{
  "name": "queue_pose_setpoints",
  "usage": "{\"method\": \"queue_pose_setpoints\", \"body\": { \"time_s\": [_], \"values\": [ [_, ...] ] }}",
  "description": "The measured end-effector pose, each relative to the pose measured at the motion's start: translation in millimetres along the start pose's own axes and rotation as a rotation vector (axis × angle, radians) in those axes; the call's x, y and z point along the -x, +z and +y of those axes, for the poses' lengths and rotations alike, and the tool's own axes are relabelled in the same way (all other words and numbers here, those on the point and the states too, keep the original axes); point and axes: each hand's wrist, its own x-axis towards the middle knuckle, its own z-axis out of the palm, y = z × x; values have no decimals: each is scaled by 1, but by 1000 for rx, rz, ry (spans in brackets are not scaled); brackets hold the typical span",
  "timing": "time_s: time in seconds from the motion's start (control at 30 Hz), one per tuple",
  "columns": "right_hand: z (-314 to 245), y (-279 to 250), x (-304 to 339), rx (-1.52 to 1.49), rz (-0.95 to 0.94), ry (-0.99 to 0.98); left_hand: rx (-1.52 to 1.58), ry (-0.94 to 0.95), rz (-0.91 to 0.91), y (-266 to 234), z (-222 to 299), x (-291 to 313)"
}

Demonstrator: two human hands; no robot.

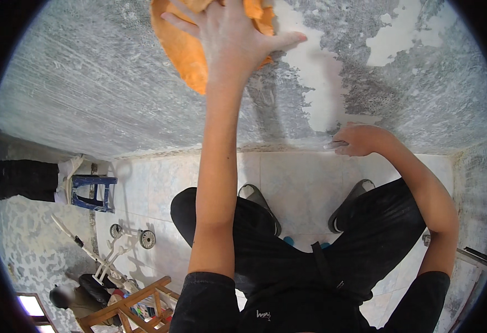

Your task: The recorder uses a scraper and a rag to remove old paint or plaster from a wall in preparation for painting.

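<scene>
My left hand (227, 41) is stretched forward to the wall, thumb and little finger spread wide. Under its palm it holds an orange cloth (191, 64) against the surface; the tips of the middle fingers run out at the top edge. The grey wall (116, 83) is scuffed, with smooth white patches (324, 94) right of the cloth. Low by the foot of the wall, my right hand (360, 139) has its fingers curled in. Something whitish shows at its fingertips, too small to name. Both hands look dusty.
My legs straddle pale floor tiles (293, 177) close to the wall. Leftward are a blue stool (92, 192) beside someone's dark-trousered leg (24, 180), a wheeled folding frame (107, 261) and a wooden frame (124, 305). Another person (79, 302) is at the lower left.
</scene>
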Motion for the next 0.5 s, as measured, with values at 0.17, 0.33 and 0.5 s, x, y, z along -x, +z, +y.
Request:
{"method": "queue_pose_setpoints", "body": {
  "time_s": [0.17,0.33,0.5],
  "values": [
    [3,0,-5,11,-25,0,176,-15,-76,5,5,2],
    [9,-4,-2,-41,-107,41,117,-39,-61,-5,2,-5],
    [12,-7,4,-84,-72,77,-77,-148,82,6,-22,-11]
  ]
}}
